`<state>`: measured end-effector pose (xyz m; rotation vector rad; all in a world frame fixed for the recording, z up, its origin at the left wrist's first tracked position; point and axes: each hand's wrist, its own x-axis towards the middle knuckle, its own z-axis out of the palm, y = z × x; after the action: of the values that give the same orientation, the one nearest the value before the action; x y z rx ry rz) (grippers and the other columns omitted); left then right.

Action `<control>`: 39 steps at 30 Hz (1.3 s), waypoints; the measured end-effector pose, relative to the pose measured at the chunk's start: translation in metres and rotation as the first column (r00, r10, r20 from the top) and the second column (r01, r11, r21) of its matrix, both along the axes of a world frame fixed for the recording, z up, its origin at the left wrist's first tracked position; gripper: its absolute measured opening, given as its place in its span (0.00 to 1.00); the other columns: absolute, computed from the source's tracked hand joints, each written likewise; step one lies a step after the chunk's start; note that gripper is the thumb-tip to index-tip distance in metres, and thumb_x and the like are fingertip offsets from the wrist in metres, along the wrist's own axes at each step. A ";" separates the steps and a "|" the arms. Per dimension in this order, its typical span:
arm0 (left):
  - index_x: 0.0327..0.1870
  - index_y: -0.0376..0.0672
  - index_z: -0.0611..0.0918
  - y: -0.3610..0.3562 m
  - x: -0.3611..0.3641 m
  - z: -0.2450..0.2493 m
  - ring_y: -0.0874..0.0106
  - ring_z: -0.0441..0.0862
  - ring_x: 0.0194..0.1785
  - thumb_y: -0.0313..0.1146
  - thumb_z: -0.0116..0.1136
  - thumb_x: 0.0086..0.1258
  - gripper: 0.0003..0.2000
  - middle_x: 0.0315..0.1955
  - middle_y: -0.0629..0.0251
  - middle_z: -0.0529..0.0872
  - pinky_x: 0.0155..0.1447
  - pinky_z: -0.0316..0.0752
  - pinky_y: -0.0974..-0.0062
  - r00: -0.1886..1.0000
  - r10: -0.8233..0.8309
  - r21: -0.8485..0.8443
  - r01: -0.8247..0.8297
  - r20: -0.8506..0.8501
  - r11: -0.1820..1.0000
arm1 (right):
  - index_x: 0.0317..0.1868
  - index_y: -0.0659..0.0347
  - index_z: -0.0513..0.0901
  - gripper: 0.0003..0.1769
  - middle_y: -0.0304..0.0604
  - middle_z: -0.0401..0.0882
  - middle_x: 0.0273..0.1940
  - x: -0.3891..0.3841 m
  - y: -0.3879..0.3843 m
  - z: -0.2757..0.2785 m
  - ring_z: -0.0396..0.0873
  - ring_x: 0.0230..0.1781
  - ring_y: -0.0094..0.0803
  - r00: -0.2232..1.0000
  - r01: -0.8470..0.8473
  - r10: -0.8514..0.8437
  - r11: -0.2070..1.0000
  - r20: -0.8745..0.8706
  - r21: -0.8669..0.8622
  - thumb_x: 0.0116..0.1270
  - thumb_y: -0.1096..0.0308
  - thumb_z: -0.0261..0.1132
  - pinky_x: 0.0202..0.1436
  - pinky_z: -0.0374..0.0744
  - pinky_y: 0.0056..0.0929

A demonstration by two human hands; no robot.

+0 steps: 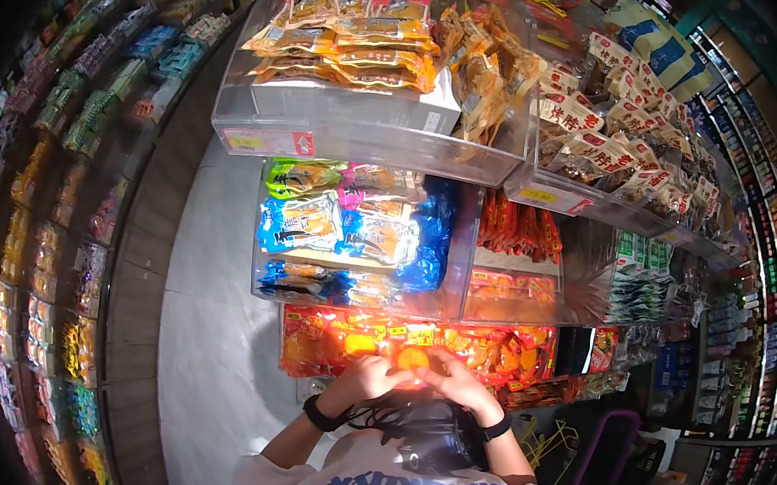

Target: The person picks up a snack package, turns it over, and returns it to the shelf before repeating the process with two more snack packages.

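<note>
Red snack packets [473, 342] with orange round pictures lie in the lowest tier of the display in front of me. My left hand [366, 380] is at their near edge, its fingers curled closed against a red packet [411, 360] with an orange circle. From the other side my right hand [453, 381] grips the same packet, thumb and fingers on its edge. Parts of the packet are hidden behind the fingers. Both wrists wear dark bands. Below the hands, a black shiny bag [426, 435] rests against my white shirt.
Clear bins above hold orange snack packs [341, 37], blue packs [388, 233] and white-and-brown packs [625, 121]. Stocked shelves [39, 304] curve along the left, with grey floor [195, 326] between. A purple-framed basket [613, 436] and yellow wire rack [553, 446] stand lower right.
</note>
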<state>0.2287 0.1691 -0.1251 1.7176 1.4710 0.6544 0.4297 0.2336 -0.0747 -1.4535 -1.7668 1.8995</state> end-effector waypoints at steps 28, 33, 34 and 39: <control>0.47 0.36 0.77 0.221 0.183 0.191 0.55 0.82 0.43 0.32 0.53 0.67 0.12 0.36 0.47 0.83 0.47 0.75 0.65 0.990 -0.135 0.169 0.141 -0.045 0.975 | 0.56 0.68 0.71 0.19 0.54 0.73 0.51 0.147 0.164 0.089 0.70 0.56 0.41 0.154 0.387 -0.674 0.714 -0.723 -0.583 0.63 0.77 0.56 0.62 0.72 0.37; 0.43 0.35 0.79 0.284 0.197 0.164 0.49 0.80 0.42 0.34 0.50 0.66 0.13 0.36 0.45 0.82 0.48 0.75 0.61 0.941 -0.104 0.340 0.217 -0.321 0.915 | 0.51 0.66 0.75 0.15 0.48 0.75 0.44 0.154 0.230 0.052 0.73 0.48 0.38 0.414 0.627 -0.519 0.758 -0.748 -0.180 0.63 0.74 0.56 0.57 0.73 0.35; 0.43 0.36 0.80 0.293 0.200 0.158 0.53 0.81 0.43 0.36 0.49 0.66 0.13 0.37 0.47 0.83 0.49 0.74 0.61 0.974 -0.065 0.335 0.136 -0.215 0.932 | 0.50 0.64 0.77 0.14 0.46 0.76 0.43 0.149 0.231 0.083 0.74 0.46 0.37 0.442 0.645 -0.608 0.727 -0.660 -0.238 0.64 0.73 0.55 0.54 0.74 0.35; 0.39 0.40 0.85 0.313 0.213 0.162 0.60 0.82 0.40 0.40 0.54 0.63 0.14 0.36 0.53 0.85 0.46 0.75 0.67 0.954 -0.213 -0.151 0.183 -0.212 0.971 | 0.44 0.61 0.81 0.12 0.46 0.83 0.36 0.106 0.289 0.063 0.81 0.31 0.39 0.780 0.605 -0.598 0.645 -0.183 0.468 0.62 0.73 0.55 0.39 0.78 0.39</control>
<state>0.4414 0.4821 0.0368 1.8540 1.4338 0.2556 0.5354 0.5222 -0.0112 -1.5367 -1.3563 0.9993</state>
